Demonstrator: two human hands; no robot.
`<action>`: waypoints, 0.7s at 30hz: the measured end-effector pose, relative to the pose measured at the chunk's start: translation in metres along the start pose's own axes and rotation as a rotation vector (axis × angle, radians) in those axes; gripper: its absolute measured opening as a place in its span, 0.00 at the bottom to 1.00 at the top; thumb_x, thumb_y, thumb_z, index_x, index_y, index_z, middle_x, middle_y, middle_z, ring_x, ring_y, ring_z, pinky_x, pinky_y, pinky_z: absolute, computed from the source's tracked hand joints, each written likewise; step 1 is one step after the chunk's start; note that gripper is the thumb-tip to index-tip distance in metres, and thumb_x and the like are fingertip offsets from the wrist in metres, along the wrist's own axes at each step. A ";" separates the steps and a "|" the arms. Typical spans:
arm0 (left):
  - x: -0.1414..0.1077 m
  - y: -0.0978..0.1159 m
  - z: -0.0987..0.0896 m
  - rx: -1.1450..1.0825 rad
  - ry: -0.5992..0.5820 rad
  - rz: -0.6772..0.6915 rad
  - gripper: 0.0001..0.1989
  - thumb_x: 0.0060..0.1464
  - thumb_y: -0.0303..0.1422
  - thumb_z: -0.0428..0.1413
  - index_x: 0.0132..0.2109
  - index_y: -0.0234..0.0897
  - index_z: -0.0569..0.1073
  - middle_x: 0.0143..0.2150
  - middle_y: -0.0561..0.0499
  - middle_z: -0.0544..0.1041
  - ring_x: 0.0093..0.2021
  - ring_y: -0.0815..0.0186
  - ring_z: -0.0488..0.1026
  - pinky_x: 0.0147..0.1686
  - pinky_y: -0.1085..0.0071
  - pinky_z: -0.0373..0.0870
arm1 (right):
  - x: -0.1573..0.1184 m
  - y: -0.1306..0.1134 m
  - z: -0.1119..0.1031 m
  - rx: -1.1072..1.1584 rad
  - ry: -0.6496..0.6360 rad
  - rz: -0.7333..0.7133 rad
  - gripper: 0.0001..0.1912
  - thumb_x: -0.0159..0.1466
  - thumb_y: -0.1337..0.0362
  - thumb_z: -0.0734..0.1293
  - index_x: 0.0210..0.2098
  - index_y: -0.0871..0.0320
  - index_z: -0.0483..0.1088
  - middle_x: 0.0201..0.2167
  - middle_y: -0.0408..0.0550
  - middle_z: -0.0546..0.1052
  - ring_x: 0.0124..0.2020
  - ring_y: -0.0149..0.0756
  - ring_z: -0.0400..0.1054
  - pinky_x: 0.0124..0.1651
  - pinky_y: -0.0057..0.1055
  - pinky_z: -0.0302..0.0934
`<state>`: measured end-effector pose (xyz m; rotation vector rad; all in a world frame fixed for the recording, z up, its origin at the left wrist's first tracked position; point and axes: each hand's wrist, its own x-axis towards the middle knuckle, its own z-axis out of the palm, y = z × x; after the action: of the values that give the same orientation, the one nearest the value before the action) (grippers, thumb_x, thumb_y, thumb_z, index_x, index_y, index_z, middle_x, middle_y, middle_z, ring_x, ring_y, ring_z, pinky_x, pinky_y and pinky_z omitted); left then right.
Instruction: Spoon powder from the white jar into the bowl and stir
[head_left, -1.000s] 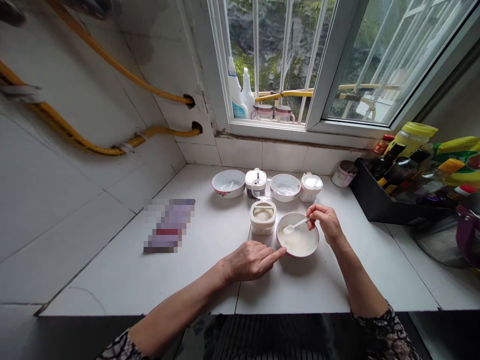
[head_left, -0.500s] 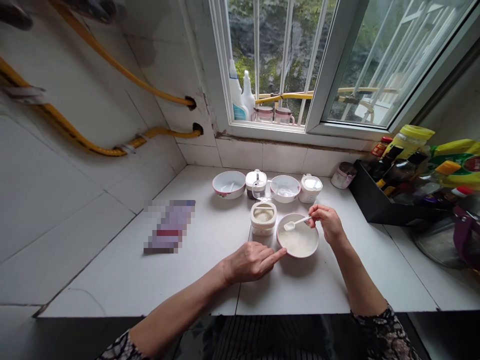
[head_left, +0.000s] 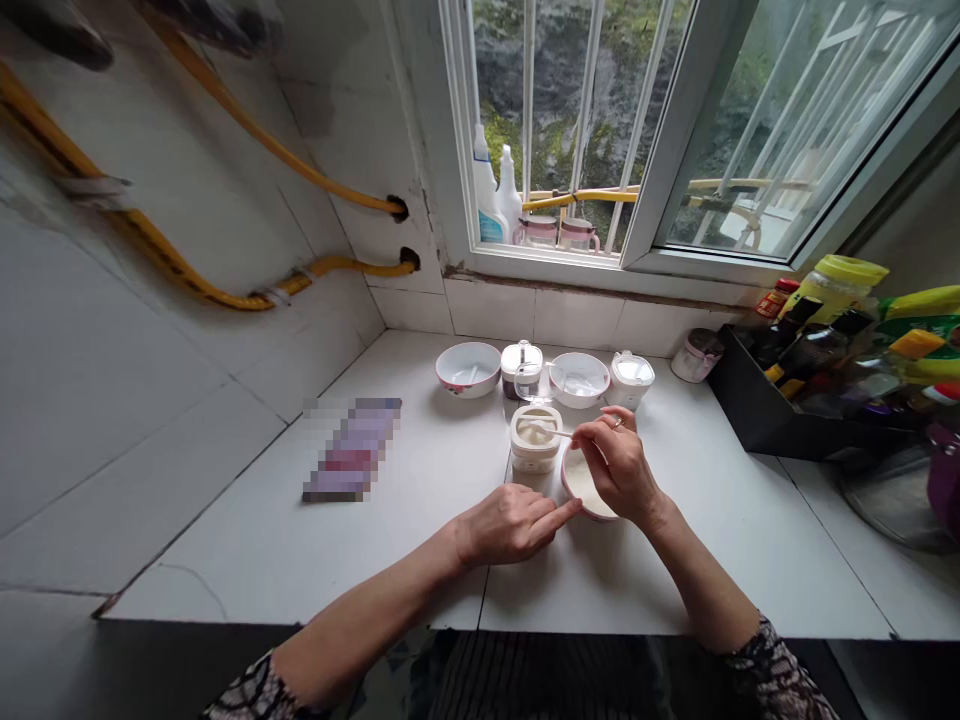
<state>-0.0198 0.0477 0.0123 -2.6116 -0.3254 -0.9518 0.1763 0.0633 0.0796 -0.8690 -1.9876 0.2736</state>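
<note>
My right hand (head_left: 619,465) pinches the handle of a small white spoon (head_left: 553,431). The spoon's bowl end is inside an open, cream-coloured seasoning jar (head_left: 535,462) that holds pale contents. Below my right hand, partly hidden by it, stands a bowl (head_left: 581,485) with a pink rim and whitish contents. My left hand (head_left: 514,525) rests low beside this bowl, its index finger stretched out to touch the near left rim. The other left fingers are partly curled, and the thumb is hidden.
Behind stand two white bowls (head_left: 448,378) and two lidded seasoning jars (head_left: 631,385). A black bin (head_left: 750,420) of bottles is at the right, near a pot lid (head_left: 885,500). A blurred purple object (head_left: 352,450) lies left. Yellow hoses (head_left: 187,285) run along the wall.
My right hand has moved left, carrying the spoon from above the pink-rimmed bowl into the open jar. My left finger stays at the bowl's rim. The view has shifted slightly.
</note>
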 end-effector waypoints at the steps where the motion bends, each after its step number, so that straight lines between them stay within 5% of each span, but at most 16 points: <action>1: 0.000 0.000 0.000 0.000 0.000 -0.002 0.20 0.58 0.18 0.46 0.57 0.22 0.65 0.23 0.55 0.70 0.19 0.69 0.67 0.18 0.73 0.68 | -0.001 0.001 -0.001 0.015 0.016 0.005 0.07 0.64 0.69 0.61 0.33 0.54 0.69 0.26 0.42 0.78 0.28 0.35 0.69 0.57 0.46 0.55; 5: 0.002 0.000 -0.002 -0.011 0.004 -0.007 0.19 0.59 0.18 0.45 0.57 0.22 0.64 0.23 0.54 0.71 0.19 0.69 0.67 0.18 0.73 0.68 | -0.001 0.007 -0.009 0.328 0.180 0.343 0.04 0.62 0.64 0.63 0.33 0.55 0.69 0.24 0.43 0.77 0.28 0.37 0.71 0.42 0.39 0.63; 10: 0.003 0.000 -0.004 -0.028 0.011 -0.007 0.18 0.60 0.19 0.45 0.57 0.23 0.65 0.23 0.54 0.72 0.19 0.70 0.66 0.17 0.73 0.67 | -0.001 0.025 -0.024 0.542 0.209 0.706 0.03 0.52 0.64 0.63 0.25 0.56 0.68 0.14 0.41 0.72 0.20 0.34 0.64 0.27 0.30 0.57; 17: 0.002 -0.001 -0.004 -0.048 -0.009 -0.013 0.20 0.61 0.20 0.45 0.60 0.22 0.63 0.24 0.53 0.74 0.20 0.69 0.68 0.17 0.73 0.68 | -0.008 0.035 -0.026 0.144 0.018 0.628 0.06 0.48 0.67 0.59 0.19 0.54 0.66 0.12 0.40 0.69 0.20 0.34 0.62 0.31 0.32 0.60; 21: 0.003 0.000 -0.004 -0.049 -0.004 -0.019 0.23 0.61 0.19 0.45 0.62 0.22 0.60 0.24 0.53 0.74 0.19 0.69 0.68 0.17 0.73 0.67 | -0.009 0.032 -0.019 0.131 -0.079 0.576 0.07 0.48 0.67 0.58 0.18 0.54 0.65 0.12 0.40 0.69 0.20 0.32 0.62 0.34 0.31 0.60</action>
<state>-0.0205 0.0467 0.0174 -2.6594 -0.3326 -0.9731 0.2097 0.0772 0.0680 -1.3483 -1.7270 0.7656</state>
